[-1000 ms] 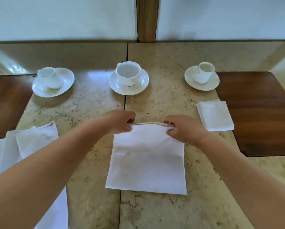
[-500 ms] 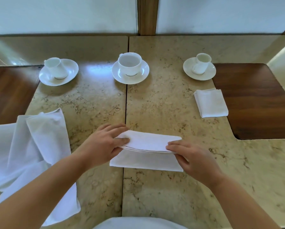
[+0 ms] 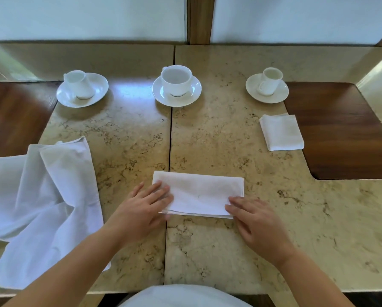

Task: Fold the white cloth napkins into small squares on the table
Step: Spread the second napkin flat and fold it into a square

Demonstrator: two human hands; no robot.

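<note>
A white napkin lies folded into a long rectangle in the middle of the marble table. My left hand presses flat on its left end with straight fingers. My right hand lies flat on its near right corner, fingers straight. A napkin folded into a small square rests at the right, by the wooden inlay. A loose, crumpled pile of unfolded white napkins sits at the left and hangs over the table's near edge.
Three white cups on saucers stand along the back: left cup, middle cup, right cup. Dark wooden inlays flank the marble on both sides. The wall runs just behind the table.
Both hands brought the napkin's far edge toward me, folding it in half into a long rectangle. They have let go of the edge and now lie flat on the cloth.
</note>
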